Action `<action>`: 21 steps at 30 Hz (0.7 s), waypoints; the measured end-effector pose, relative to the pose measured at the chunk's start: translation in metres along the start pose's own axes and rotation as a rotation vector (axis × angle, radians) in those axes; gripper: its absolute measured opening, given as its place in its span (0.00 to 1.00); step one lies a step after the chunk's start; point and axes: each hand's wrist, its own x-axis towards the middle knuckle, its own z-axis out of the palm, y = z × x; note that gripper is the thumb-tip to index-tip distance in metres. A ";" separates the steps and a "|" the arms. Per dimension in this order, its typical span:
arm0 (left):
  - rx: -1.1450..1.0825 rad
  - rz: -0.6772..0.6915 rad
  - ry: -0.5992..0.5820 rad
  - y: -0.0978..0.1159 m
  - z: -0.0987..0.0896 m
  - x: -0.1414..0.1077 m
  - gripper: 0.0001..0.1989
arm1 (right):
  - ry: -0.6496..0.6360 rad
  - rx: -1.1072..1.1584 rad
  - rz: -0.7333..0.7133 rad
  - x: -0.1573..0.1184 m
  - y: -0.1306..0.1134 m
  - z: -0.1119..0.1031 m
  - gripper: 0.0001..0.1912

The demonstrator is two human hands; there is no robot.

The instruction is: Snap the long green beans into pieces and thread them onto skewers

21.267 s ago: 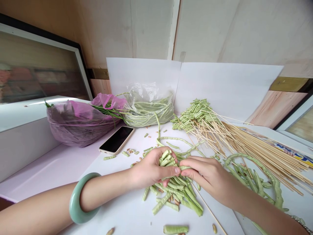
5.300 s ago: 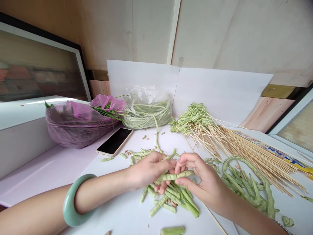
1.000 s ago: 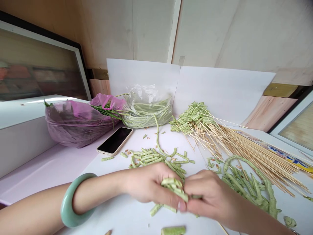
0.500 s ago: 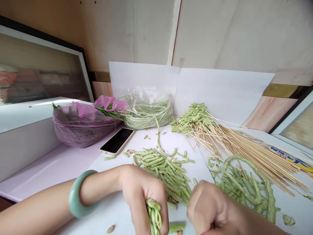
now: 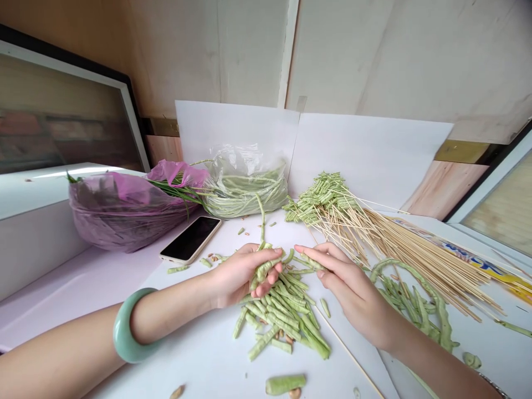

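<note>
My left hand (image 5: 249, 274), with a green bangle on the wrist, is closed around a few cut green bean pieces (image 5: 264, 269). Facing it, my right hand (image 5: 349, 285) pinches a bean piece (image 5: 311, 262) between thumb and fingers. Below both hands a loose pile of cut bean pieces (image 5: 286, 313) lies on the white sheet. A thin wooden skewer (image 5: 349, 352) slants from beside the pile toward the front edge. One thick bean piece (image 5: 285, 384) lies alone in front.
Behind are a purple bag (image 5: 124, 210) of greens, a clear bag (image 5: 249, 191) of long beans and a phone (image 5: 191, 239). Skewers (image 5: 415, 252) threaded with beans (image 5: 322, 197) lie at the back right. More bean pieces (image 5: 415, 307) are beside my right forearm.
Both hands have moved up and away from me, above the pile. My right fist has become a pinch with a bean piece showing. The skewer by the pile has come into view.
</note>
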 end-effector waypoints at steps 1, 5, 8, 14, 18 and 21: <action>-0.002 0.005 0.018 0.000 0.000 0.001 0.15 | -0.027 -0.008 -0.005 0.000 0.001 0.001 0.22; 0.024 -0.002 0.046 -0.005 0.000 0.002 0.16 | -0.070 0.090 -0.029 0.000 0.001 0.004 0.21; 0.085 -0.031 -0.004 -0.008 0.003 0.000 0.18 | -0.070 0.174 -0.037 0.000 0.001 0.010 0.20; 0.287 -0.049 -0.165 -0.007 0.011 -0.008 0.22 | 0.005 0.208 -0.033 -0.003 0.003 0.022 0.19; 0.372 -0.040 -0.196 -0.007 0.012 -0.012 0.18 | 0.013 0.184 -0.032 -0.002 0.002 0.024 0.16; 0.421 -0.011 -0.155 -0.007 0.011 -0.013 0.17 | 0.017 0.107 -0.048 -0.001 0.001 0.021 0.14</action>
